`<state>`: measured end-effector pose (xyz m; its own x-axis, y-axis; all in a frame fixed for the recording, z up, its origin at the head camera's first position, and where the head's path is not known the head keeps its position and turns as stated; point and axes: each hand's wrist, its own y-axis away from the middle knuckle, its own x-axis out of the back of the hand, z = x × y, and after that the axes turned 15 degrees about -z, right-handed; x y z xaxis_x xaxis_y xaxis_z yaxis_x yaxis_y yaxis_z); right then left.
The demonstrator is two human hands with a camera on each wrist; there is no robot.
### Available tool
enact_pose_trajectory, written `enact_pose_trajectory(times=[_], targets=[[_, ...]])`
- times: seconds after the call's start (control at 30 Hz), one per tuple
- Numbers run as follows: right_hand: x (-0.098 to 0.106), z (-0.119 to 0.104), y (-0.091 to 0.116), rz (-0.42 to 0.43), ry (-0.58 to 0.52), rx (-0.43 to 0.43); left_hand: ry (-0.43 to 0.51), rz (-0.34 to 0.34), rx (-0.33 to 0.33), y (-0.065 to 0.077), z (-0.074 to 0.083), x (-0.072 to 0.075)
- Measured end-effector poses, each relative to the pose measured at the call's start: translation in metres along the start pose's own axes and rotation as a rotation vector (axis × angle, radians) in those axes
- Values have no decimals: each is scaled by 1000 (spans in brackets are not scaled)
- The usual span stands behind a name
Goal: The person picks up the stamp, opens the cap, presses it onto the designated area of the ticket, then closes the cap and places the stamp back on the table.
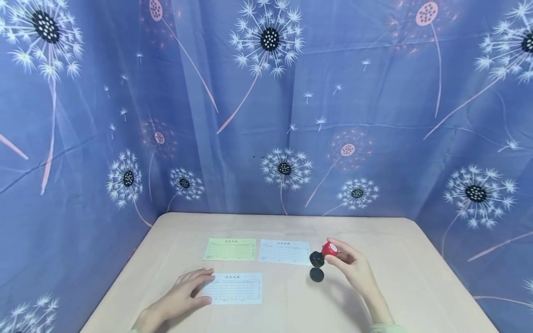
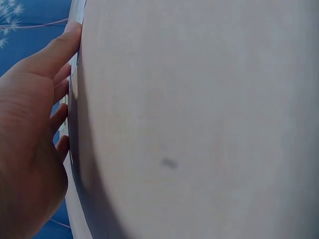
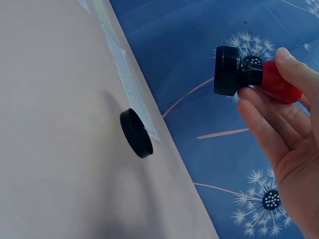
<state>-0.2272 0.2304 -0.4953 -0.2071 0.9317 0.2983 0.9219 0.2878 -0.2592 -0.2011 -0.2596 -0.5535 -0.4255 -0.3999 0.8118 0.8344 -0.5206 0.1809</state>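
Observation:
My right hand (image 1: 351,268) holds a stamp by its red handle (image 1: 330,249), pinched between thumb and fingers. The black head of the stamp (image 3: 227,70) points away from the palm, raised off the table in the right wrist view. On the table just below it lies a round black cap (image 1: 317,274), separate from the stamp. My left hand (image 1: 179,296) rests at the left edge of a white printed form (image 1: 235,289), fingers relaxed and fingertips over the paper's edge. The left wrist view shows that hand's thumb and fingers (image 2: 60,50) low at the tabletop.
Behind the front form lie a yellow-green form (image 1: 231,249) and, to its right, a pale blue-white form (image 1: 283,252). All of them lie flat on the beige table (image 1: 187,226). Blue dandelion-print curtains (image 1: 245,175) stand at the back and sides.

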Motion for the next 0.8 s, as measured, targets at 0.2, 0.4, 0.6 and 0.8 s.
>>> enact_pose_trajectory(times=[0.2,0.4,0.6,0.8], targets=[[-6,3,-1,-9,32,19,37,-5,17,-2,1,0],[-13,0,-4,-13,15,-19,55,-15,16,-1,2,-1],[-18,-3,-8,-33,33,-27,58,-4,3,0,3,-1],[-22,-5,-10,-49,34,-9,58,-6,1,0,2,-1]])
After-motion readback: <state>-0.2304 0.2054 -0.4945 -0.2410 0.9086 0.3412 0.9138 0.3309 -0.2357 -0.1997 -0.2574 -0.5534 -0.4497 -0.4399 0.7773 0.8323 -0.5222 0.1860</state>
